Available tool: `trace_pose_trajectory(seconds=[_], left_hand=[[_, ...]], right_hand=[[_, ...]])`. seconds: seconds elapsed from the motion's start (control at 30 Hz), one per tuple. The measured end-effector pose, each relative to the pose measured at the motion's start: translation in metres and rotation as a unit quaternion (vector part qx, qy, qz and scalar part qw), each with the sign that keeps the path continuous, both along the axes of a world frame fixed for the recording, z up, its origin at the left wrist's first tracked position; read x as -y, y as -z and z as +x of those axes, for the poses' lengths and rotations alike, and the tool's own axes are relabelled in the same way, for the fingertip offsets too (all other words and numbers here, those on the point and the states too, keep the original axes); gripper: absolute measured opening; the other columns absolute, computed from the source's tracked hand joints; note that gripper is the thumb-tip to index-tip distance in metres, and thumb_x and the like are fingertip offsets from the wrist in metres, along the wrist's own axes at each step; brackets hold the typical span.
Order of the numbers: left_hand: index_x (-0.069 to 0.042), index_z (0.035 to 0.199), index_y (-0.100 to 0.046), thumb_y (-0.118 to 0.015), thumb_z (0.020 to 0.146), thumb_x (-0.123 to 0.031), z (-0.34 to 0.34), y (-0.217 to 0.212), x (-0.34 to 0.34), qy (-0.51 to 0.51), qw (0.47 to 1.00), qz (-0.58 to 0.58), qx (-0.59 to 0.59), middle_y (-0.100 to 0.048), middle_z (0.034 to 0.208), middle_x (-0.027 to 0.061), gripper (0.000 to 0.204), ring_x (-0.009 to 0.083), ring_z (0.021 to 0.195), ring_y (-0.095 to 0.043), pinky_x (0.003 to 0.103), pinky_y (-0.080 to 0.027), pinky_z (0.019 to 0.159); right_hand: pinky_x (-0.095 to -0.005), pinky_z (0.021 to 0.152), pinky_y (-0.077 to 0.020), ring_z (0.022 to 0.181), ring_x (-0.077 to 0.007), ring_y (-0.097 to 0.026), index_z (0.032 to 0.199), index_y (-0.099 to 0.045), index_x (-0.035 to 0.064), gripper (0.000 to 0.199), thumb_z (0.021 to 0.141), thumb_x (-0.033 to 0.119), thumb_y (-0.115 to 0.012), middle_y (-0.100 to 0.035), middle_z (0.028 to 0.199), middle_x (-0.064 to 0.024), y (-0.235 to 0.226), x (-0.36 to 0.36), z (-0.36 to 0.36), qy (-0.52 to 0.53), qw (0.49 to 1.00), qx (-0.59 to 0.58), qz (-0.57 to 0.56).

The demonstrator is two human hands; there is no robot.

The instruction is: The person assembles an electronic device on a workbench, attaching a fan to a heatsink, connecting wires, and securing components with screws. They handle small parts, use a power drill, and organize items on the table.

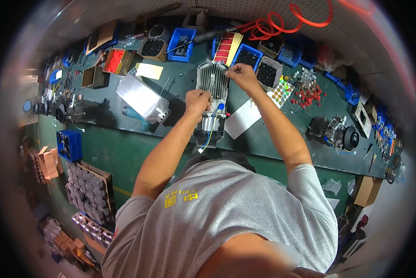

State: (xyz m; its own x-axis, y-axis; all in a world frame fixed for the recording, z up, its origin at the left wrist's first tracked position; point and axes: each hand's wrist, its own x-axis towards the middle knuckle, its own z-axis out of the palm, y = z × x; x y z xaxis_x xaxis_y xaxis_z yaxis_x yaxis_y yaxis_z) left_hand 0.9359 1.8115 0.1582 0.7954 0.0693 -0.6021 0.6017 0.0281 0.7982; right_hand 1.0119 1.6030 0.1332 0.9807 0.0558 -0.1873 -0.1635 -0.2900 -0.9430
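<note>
A finned metal housing (212, 76) lies lengthwise on the bench straight in front of me. Its nearer section carries a bright metal part, a blue round piece (221, 106) and a yellow-green wire (211, 139) that ends in a white connector. My left hand (199, 101) is closed at the housing's left side, fingers bunched just below the fins. At the upper right corner of the fins, my right hand (243, 77) is closed in a pinch. Whatever either hand holds is hidden or too small to make out.
A silver metal cover (142, 98) lies left, partly over a teal power tool (134, 114). Behind stand blue bins (181, 45) and boxes of black parts (266, 74). A white strip (243, 118) and red-tipped wires (308, 92) lie right. A red coiled hose (282, 23) hangs above.
</note>
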Motion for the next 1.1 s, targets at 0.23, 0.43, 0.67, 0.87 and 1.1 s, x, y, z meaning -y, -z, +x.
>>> trace_pose_trajectory(seconds=[0.23,0.43,0.67,0.87,1.1], left_hand=[[0.002,0.081,-0.066,-0.063,0.094,-0.009,-0.003,-0.002,0.004,0.026,0.999,0.024,-0.004,-0.064,0.069,0.007,0.017,0.0091,0.049,-0.052,0.025,-0.043,0.042],[0.003,0.083,-0.067,-0.063,0.094,-0.009,-0.006,-0.002,0.004,0.04,0.999,0.017,0.008,-0.064,0.069,0.0062,0.016,0.0088,0.049,-0.051,0.025,-0.044,0.042],[0.003,0.096,-0.067,-0.064,0.093,-0.01,-0.004,0.008,0.002,0.059,0.996,0.064,0.024,-0.065,0.07,0.0062,0.014,0.0106,0.052,-0.055,0.026,-0.046,0.043],[-0.003,0.135,-0.057,-0.064,0.087,-0.013,-0.002,-0.017,0.004,0.23,0.922,0.265,0.165,-0.071,0.091,0.0277,0.049,0.0426,0.091,-0.07,0.049,-0.055,0.085],[-0.005,0.142,-0.054,-0.06,0.085,-0.012,0.01,-0.014,0.002,0.271,0.913,0.264,0.15,-0.069,0.106,0.0305,0.058,0.0466,0.102,-0.066,0.051,-0.052,0.093]], right_hand=[[-0.039,0.081,-0.0571,0.087,-0.0275,-0.073,0.1,-0.074,0.0002,0.041,0.075,0.032,-0.085,-0.075,0.091,-0.0164,0.0,-0.028,0.017,-0.037,0.985,0.051,-0.164],[-0.04,0.082,-0.0568,0.087,-0.0294,-0.073,0.101,-0.074,0.0011,0.045,0.073,0.035,-0.086,-0.074,0.092,-0.0167,-0.003,-0.031,0.021,-0.047,0.982,0.04,-0.178],[-0.0403,0.085,-0.0564,0.093,-0.0318,-0.072,0.109,-0.072,0.0022,0.052,0.071,0.033,-0.088,-0.074,0.096,-0.0178,-0.019,-0.036,0.02,-0.079,0.97,0.001,-0.231],[-0.0409,0.09,-0.0564,0.099,-0.0325,-0.072,0.113,-0.071,0.0035,0.052,0.072,0.03,-0.087,-0.074,0.101,-0.0177,-0.013,-0.032,0.023,-0.096,0.966,0.008,-0.24],[-0.0346,0.073,-0.055,0.076,-0.0198,-0.068,0.098,-0.073,-0.0003,0.029,0.086,0.026,-0.076,-0.071,0.08,-0.0099,0.0,-0.014,0.024,0.008,0.994,0.085,-0.074]])
